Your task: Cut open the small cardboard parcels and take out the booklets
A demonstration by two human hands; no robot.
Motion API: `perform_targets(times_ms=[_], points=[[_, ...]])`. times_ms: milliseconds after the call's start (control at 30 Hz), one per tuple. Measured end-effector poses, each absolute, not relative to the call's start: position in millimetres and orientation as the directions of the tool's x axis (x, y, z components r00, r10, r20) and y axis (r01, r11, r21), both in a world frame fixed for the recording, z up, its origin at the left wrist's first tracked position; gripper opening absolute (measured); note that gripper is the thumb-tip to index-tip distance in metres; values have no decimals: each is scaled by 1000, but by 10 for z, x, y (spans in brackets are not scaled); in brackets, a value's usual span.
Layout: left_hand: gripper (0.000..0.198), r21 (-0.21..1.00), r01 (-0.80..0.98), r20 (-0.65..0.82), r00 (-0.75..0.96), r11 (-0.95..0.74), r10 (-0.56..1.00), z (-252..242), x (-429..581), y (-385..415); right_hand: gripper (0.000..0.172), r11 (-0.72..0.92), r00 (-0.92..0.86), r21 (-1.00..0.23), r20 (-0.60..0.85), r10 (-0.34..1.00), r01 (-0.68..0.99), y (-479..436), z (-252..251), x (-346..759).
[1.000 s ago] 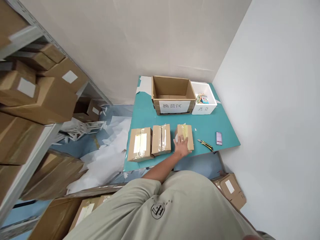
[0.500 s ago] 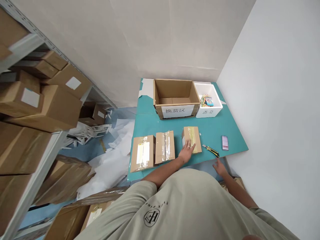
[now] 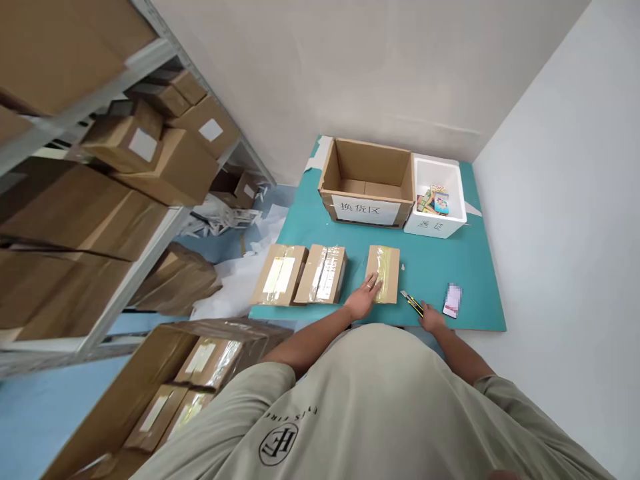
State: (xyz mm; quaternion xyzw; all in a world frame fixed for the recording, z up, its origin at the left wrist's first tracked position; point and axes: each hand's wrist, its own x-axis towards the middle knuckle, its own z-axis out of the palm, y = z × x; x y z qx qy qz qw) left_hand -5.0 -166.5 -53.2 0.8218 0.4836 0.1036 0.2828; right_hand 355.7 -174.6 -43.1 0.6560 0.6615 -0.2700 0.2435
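My left hand (image 3: pixel 363 300) lies on the near left part of a small taped cardboard box (image 3: pixel 387 270), its fingers stretched over the top. To the right, my right hand (image 3: pixel 431 318) has its fingers closed around the rear end of a yellow and black box cutter (image 3: pixel 411 301). The cutter's blade end points away and to the left, towards the box. Two more taped cardboard boxes, one (image 3: pixel 321 275) beside the other (image 3: pixel 279 275), stand left of my left hand.
A large open carton (image 3: pixel 367 210) and a white foam box (image 3: pixel 435 225) with small colourful packets stand at the table's back. A phone (image 3: pixel 453 300) lies right of my right hand. Shelves of cartons (image 3: pixel 165 160) are at left; an open carton (image 3: pixel 165 337) of boxes is below.
My right hand has come from the table's front edge onto the box cutter's rear end. My left hand stays on the box. The view has shifted, showing more of the left side.
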Motion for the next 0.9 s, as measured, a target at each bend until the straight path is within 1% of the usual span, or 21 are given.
perform_targets(times_ms=[100, 167, 367, 433, 500, 567, 633, 700, 800, 833, 900], points=[[94, 623, 710, -108, 494, -328, 863, -521, -67, -1792, 64, 46, -37, -4, -678, 734, 999, -1755, -531, 3539], [95, 650, 691, -105, 495, -317, 863, -513, -70, -1869, 54, 29, -29, -12, -678, 735, 1000, -1731, -560, 3528], [106, 700, 628, -100, 556, -339, 825, -493, -80, -1994, 36, -140, 35, -86, -722, 691, 986, -1576, -545, 3502], [108, 703, 621, -104, 571, -346, 814, -479, -96, -1988, 33, -200, 63, -102, -729, 682, 974, -1552, -507, 3509], [106, 686, 628, -114, 591, -367, 799, -458, -121, -1965, 34, -259, 87, -128, -725, 683, 957, -1530, -423, 3524], [99, 651, 647, -130, 611, -397, 781, -434, -150, -1934, 39, -354, 102, -227, -698, 709, 907, -1477, -275, 3522], [86, 610, 670, -141, 617, -423, 774, -416, -175, -1900, 44, -458, 114, -414, -631, 767, 787, -1369, -68, 3470], [74, 578, 685, -129, 613, -443, 779, -408, -192, -1865, 46, -461, 106, -542, -561, 821, 702, -1206, 171, 3339], [65, 554, 676, -76, 623, -486, 779, -414, -195, -1810, 47, -412, 24, -629, -530, 848, 659, -915, 508, 2990], [65, 549, 667, -57, 631, -504, 774, -418, -188, -1793, 48, -392, -10, -641, -529, 848, 660, -820, 601, 2847], [66, 542, 647, -28, 652, -537, 758, -421, -160, -1761, 51, -343, -66, -615, -543, 837, 710, -652, 749, 2558]])
